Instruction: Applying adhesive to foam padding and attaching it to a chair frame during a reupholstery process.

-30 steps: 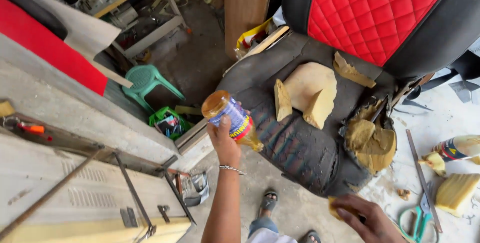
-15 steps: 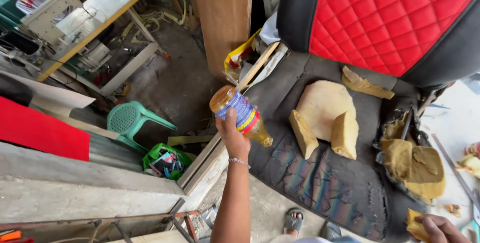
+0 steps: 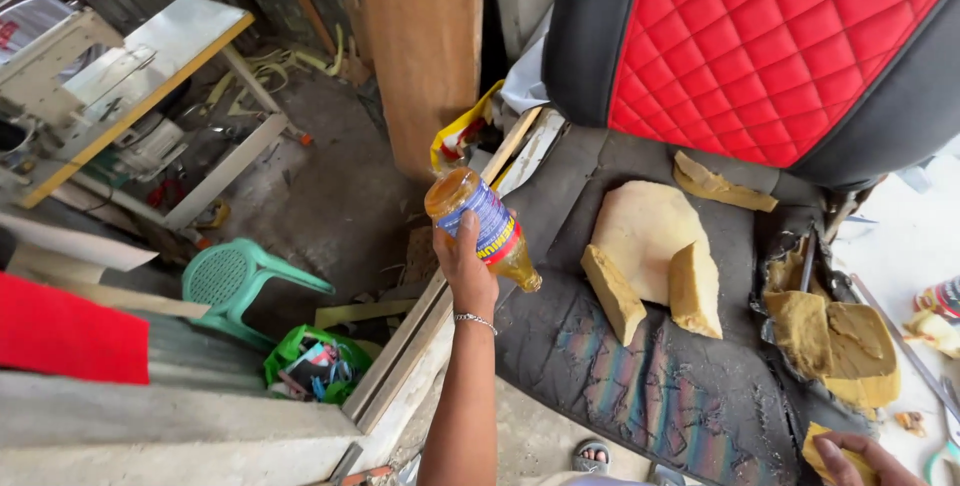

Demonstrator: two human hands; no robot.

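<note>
left hand (image 3: 465,271): clenched round plastic bottle (image 3: 483,229), tilted neck-down over seat cushion (image 3: 650,386) edge | right hand (image 3: 862,458): foam scrap (image 3: 828,449) gripped | risk: amber liquid could be spilled past the cushion, or bottle dropped

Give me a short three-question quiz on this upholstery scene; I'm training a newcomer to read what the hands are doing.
1. True or false: the left hand holds the bottle tilted, neck down towards the seat cushion.
2. What does the right hand hold? A) scissors B) a yellow foam scrap C) a brush
3. Fill in: the two foam wedges lie against a flat piece of ____ foam on the cushion.

Key
1. True; amber liquid shows inside the bottle.
2. B; it sits at the bottom edge of the view, partly cut off.
3. Pale tan.
</note>
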